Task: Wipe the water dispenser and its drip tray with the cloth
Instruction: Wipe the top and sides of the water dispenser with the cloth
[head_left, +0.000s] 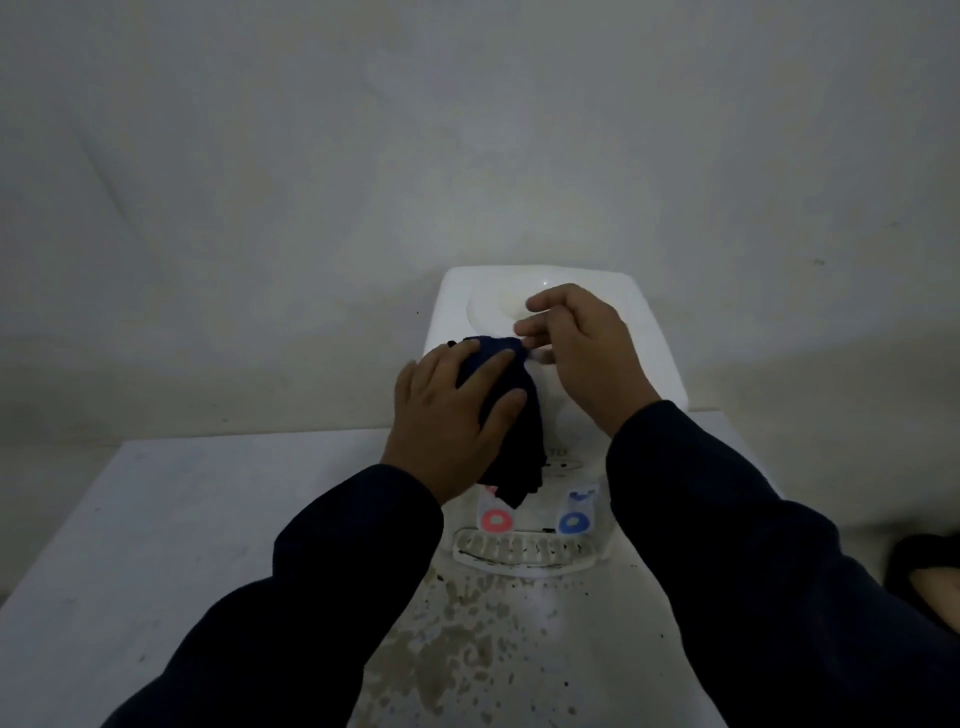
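Left hand (457, 410) grips the cloth (519, 436) over the dispenser (649, 358); right hand (582, 353) pinches its corner. White surface (156, 519) beside (brown stains below the tray (524, 553)), grey wall (467, 130) behind.

Faint lettering (558, 452) printed on the water dispenser's (457, 312) front panel, partly covered by the cloth (514, 415) at its 9 o'clock, only "TD" made out, smaller print beneath too blurred, ring signs on the red-ringed tap (496, 519) at 7 o'clock and the blue-ringed tap (574, 522) at 6 o'clock.
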